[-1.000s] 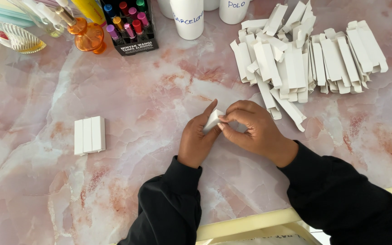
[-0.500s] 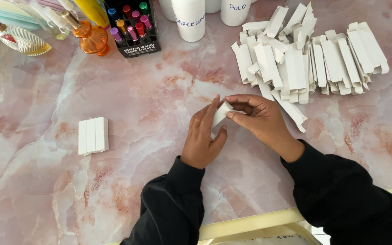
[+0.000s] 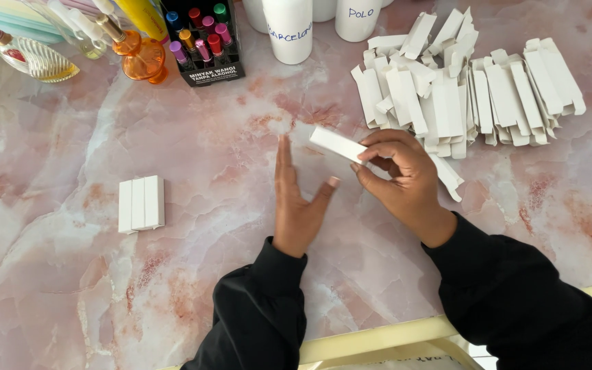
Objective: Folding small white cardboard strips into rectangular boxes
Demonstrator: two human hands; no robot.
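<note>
Pink-and-white marbled surface (image 3: 70, 294) fills the view; a pale yellow edge runs along its near side.

Far right: a large heap of flat white carton blanks (image 3: 460, 89), unfolded, overlapping, fanned across the surface. One blank from the heap lies partly under the right wrist area.

Far edge, centre: two white cylindrical bottles (image 3: 289, 27) with handwriting on them. Left of these, a black display box of small roll-on vials (image 3: 203, 41) with coloured caps. Further left, an orange glass bottle (image 3: 138, 55) and a clear ribbed perfume bottle (image 3: 32, 58) lying tilted.

Left of centre: three finished small white boxes (image 3: 141, 204), lying side by side and touching, well apart from both hands.

Both forearms in black sleeves.

Left hand (image 3: 296, 205): grip spread, fingers straight and together, thumb splayed toward the right hand, edge of the palm down near the surface. It holds nothing and touches no box.

Right hand (image 3: 399, 178): grip closed in a pinch on one end of a long narrow white box (image 3: 338, 144), thumb beneath, fingers curled over the top. The box is assembled, held just above the surface, slanting up and left away from the hand, its free end above and beyond the left hand's thumb tip, between the two hands and just short of the heap.
</note>
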